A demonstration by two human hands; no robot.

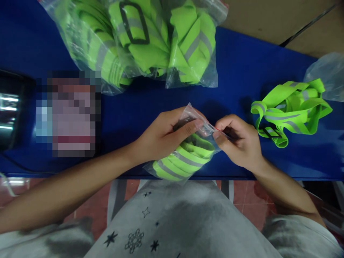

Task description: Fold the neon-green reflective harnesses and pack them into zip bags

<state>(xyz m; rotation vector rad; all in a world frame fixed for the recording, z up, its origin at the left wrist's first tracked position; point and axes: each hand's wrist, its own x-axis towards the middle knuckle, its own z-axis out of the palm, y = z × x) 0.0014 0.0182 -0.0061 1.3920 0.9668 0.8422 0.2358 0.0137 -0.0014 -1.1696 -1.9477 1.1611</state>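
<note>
A clear zip-lock bag with a folded neon-green reflective strap inside is between my hands, over the front edge of the blue table. My left hand grips the bag near its mouth, thumb on top and fingers behind the plastic. At the right end of the bag's red-lined seal, my right hand pinches the edge between thumb and forefinger. To the right, a loose neon-green reflective strap with a dark buckle lies in a tangle on the table.
Several filled bags of green straps lie along the back of the blue table. An unfilled-looking clear plastic bag rests at the far right. On the left are a blurred-out object and a black glossy device with a cable.
</note>
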